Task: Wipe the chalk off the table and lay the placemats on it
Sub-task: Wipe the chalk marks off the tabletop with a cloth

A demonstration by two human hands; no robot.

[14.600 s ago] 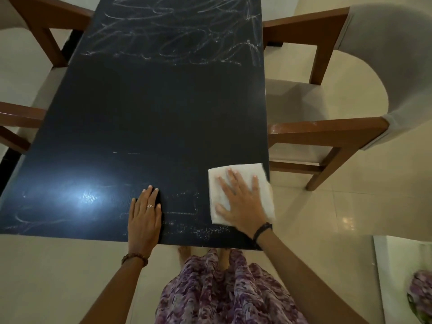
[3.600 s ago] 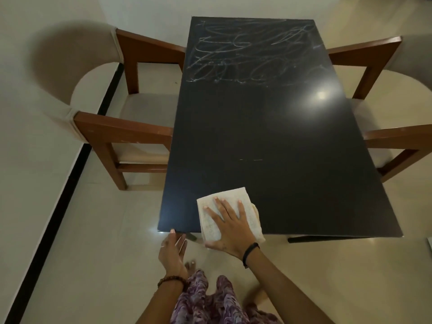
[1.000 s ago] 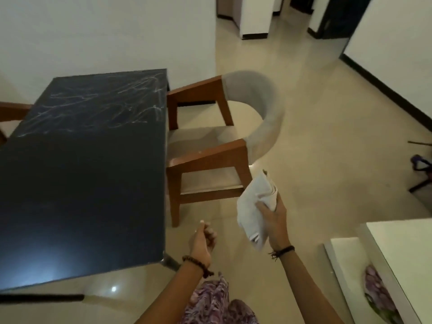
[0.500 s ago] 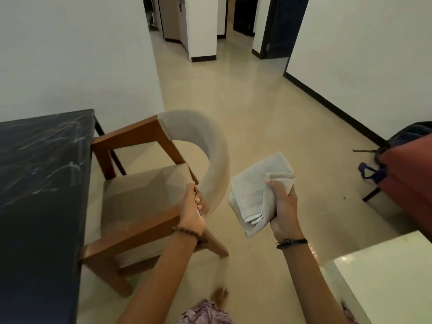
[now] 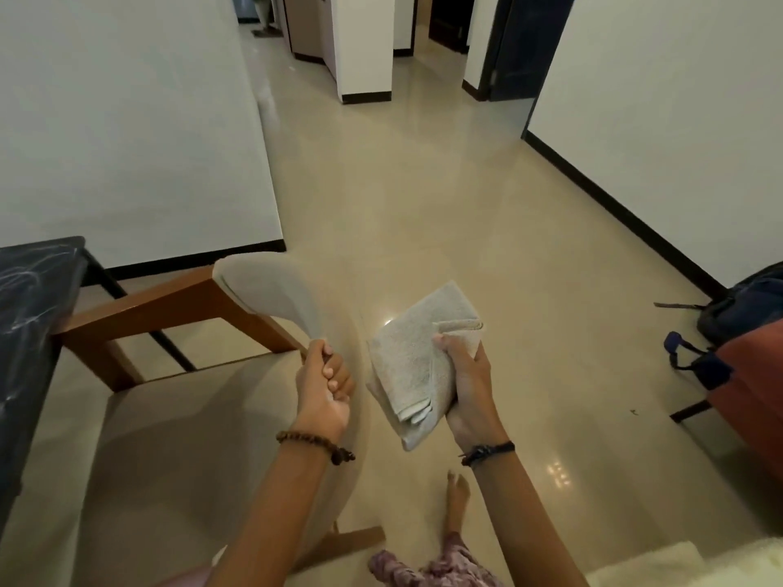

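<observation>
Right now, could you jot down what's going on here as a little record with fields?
Left hand: grips the padded backrest of the chair
Right hand: holds a folded cloth in the air
Table: dark top at the left edge, chalk scribbles on it
Placemats: none in view
Floor: glossy beige tiles
Right edge: dark bag on the floor

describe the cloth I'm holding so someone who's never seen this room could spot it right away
Start at the wooden chair beside the black table. Just right of its padded curved backrest, which the left hand grips, the right hand holds the cloth. It is the only folded, off-white, towel-textured thing held up above the glossy floor.
</observation>
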